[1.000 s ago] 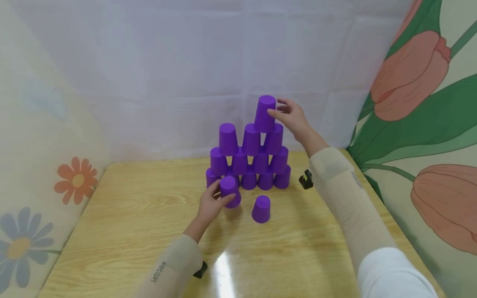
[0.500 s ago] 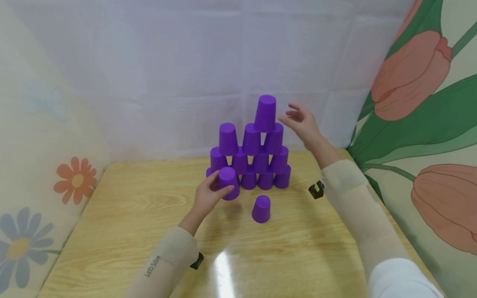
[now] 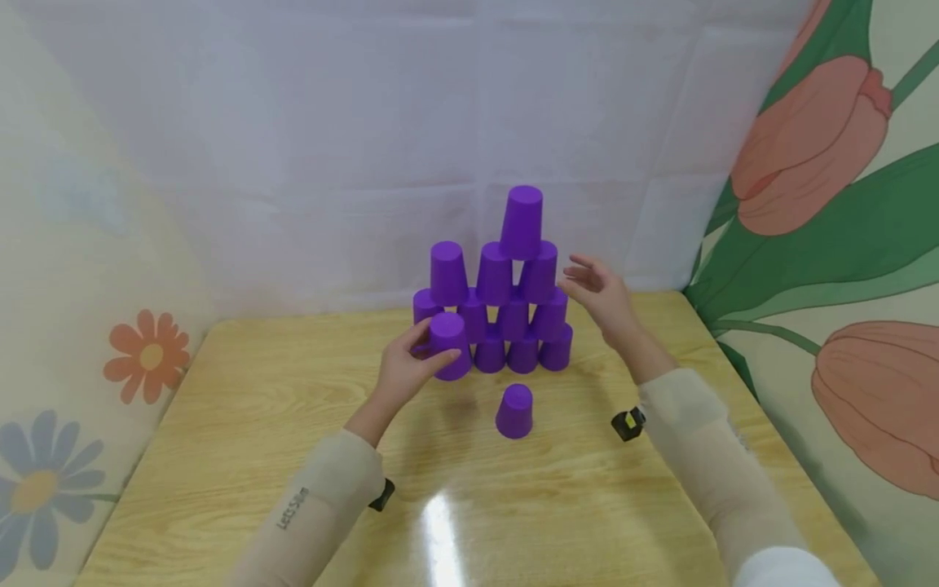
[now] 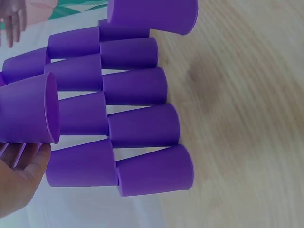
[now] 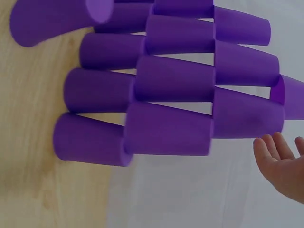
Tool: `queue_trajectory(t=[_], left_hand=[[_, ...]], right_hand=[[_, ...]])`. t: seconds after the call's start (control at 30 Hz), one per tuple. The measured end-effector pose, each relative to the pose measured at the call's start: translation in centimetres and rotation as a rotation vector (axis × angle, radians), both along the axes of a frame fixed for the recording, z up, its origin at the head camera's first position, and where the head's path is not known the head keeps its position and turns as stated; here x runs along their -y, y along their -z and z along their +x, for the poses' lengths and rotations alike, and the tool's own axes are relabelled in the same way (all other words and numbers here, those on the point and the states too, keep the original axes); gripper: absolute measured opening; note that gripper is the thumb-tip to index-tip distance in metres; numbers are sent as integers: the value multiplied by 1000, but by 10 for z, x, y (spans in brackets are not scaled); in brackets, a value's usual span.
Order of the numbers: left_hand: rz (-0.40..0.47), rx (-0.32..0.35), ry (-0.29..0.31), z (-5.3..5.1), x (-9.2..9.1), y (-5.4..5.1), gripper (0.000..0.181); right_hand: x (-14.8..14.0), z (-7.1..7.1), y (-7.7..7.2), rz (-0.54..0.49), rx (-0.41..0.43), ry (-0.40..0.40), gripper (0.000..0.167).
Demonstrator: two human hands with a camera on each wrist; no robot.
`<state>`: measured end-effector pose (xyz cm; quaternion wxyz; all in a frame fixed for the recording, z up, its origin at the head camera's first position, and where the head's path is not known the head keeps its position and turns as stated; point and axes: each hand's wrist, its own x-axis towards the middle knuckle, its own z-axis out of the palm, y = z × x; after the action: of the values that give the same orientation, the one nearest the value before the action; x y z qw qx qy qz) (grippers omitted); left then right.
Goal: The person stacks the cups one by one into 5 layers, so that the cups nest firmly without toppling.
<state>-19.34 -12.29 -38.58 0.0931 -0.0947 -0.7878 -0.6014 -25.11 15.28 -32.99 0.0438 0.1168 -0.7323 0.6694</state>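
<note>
Purple cups stand upside down in a stacked pyramid [image 3: 495,277] at the back of the table, one cup [image 3: 523,224] topping its right side. My left hand [image 3: 402,368] grips another purple cup [image 3: 449,346] between thumb and fingers, raised before the pyramid's left side; the left wrist view shows this held cup [image 4: 26,109] with its rim facing the table. To the pyramid's right, my right hand [image 3: 603,302] hovers with loosely bent fingers, holding nothing. In the right wrist view, its fingertips [image 5: 275,140] come near a third-row cup [image 5: 247,114].
A single upside-down purple cup [image 3: 515,412] stands on the wooden table [image 3: 293,456] in front of the pyramid. Behind hangs a white cloth [image 3: 330,147]. Flower-patterned walls [image 3: 873,326] flank the table. A black wrist camera [image 3: 628,424] sits under the right forearm.
My right hand has let go of the top cup, drawn off to the right and come down. The left hand has lifted its cup higher and slightly left.
</note>
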Motion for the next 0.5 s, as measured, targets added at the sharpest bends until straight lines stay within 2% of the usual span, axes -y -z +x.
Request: queue_trajectory(t=[0.1, 0.27, 0.5], left_hand=[[-37, 4, -12, -2, 3, -3, 57], [-69, -14, -14, -6, 5, -17, 56], [-58, -49, 12, -13, 5, -34, 55]], right_hand=[[3, 7, 13, -37, 15, -15, 49], [4, 15, 39, -53, 43, -22, 49], [5, 28, 76, -78, 114, -48, 50]])
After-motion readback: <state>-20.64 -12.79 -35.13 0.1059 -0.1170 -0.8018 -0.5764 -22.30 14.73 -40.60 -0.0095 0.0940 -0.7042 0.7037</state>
